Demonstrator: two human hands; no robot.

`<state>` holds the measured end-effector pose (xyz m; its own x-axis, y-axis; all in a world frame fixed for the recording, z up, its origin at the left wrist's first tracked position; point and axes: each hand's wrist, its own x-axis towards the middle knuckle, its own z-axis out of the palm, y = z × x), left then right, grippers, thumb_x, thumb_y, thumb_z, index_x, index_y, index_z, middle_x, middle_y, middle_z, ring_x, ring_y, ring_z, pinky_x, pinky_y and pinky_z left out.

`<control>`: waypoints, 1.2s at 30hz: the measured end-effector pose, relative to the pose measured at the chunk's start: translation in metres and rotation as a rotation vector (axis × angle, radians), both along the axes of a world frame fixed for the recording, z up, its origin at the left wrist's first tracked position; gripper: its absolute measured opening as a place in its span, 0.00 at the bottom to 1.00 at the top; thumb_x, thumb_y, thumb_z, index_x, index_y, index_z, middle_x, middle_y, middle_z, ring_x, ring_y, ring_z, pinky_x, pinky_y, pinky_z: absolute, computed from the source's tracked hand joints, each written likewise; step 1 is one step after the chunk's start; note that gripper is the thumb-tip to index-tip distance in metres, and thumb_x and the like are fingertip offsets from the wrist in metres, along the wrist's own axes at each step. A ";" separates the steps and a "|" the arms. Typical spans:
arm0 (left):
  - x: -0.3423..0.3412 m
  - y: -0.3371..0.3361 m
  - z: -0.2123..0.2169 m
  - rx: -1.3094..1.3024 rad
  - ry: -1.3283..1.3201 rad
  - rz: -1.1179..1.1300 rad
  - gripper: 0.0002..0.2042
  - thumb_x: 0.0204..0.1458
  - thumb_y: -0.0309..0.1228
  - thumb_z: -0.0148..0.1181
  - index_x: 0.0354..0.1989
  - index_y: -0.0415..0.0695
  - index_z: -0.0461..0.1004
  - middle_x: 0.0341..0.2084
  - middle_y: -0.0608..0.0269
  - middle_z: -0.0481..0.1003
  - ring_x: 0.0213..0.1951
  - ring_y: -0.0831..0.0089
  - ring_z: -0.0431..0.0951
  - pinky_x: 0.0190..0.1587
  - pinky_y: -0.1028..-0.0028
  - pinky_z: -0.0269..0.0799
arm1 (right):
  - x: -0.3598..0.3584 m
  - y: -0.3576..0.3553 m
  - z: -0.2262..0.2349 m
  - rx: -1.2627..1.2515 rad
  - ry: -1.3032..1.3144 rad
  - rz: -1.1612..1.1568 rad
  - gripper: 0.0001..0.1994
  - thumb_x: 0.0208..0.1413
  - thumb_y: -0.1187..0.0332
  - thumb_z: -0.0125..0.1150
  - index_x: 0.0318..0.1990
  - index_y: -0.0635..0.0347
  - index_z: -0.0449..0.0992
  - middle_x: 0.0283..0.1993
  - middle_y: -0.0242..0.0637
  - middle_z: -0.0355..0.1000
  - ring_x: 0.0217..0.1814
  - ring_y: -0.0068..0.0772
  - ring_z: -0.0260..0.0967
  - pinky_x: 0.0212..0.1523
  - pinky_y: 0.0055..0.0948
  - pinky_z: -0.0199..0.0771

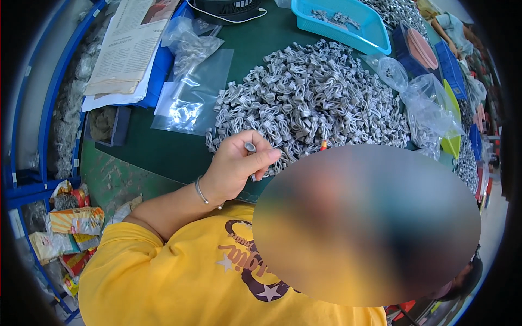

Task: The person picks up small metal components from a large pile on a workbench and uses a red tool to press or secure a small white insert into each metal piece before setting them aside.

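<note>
My left hand (239, 163), with a silver bracelet at its wrist, is closed at the near left edge of a big pile of small grey looped parts (310, 98). Its fingers are curled around a small grey part (249, 146), whose rounded end sticks up between them. Thumb and forefinger point to the right. My right hand does not show; a large blurred oval covers the area where it could be. Just above that oval, a small red and orange tip (323, 145) stands out against the pile; what it belongs to is hidden.
A turquoise basket (342, 37) with a few grey pieces stands behind the pile. Clear plastic bags (193, 108) and newspapers (122, 49) lie at the left, above a grey bin (109, 126). More bags (432, 111) and a blue bin with pink pieces (416, 51) are at the right.
</note>
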<state>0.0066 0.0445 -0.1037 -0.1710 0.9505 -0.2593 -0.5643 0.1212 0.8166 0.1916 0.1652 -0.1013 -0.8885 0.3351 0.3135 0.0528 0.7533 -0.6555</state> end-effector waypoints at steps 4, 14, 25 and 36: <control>0.005 0.001 0.005 -0.028 0.127 0.068 0.05 0.49 0.21 0.57 0.27 0.41 0.66 0.25 0.66 0.67 0.23 0.79 0.67 0.26 0.81 0.63 | -0.003 -0.002 -0.006 0.118 -0.035 0.009 0.13 0.33 0.72 0.67 0.24 0.57 0.65 0.18 0.36 0.64 0.22 0.40 0.66 0.21 0.35 0.64; 0.011 0.002 0.011 0.299 0.944 -0.012 0.16 0.37 0.22 0.68 0.38 0.42 0.73 0.30 0.65 0.68 0.28 0.79 0.70 0.27 0.82 0.66 | 0.005 -0.009 0.008 -1.070 0.358 -0.148 0.13 0.49 0.83 0.56 0.28 0.59 0.57 0.36 0.47 0.71 0.30 0.29 0.73 0.23 0.18 0.74; 0.007 0.007 0.010 0.301 0.840 0.058 0.12 0.39 0.23 0.68 0.33 0.39 0.75 0.23 0.63 0.73 0.24 0.80 0.72 0.26 0.81 0.67 | -0.006 -0.013 0.002 -1.210 0.479 -0.107 0.11 0.52 0.83 0.53 0.29 0.59 0.57 0.35 0.53 0.71 0.27 0.30 0.73 0.22 0.18 0.74; 0.006 0.009 0.014 0.386 0.774 0.082 0.12 0.39 0.23 0.68 0.34 0.39 0.75 0.25 0.63 0.74 0.24 0.80 0.72 0.25 0.82 0.66 | -0.009 -0.014 -0.017 -0.875 0.556 -0.072 0.14 0.47 0.85 0.58 0.27 0.61 0.57 0.39 0.55 0.70 0.36 0.34 0.73 0.33 0.26 0.77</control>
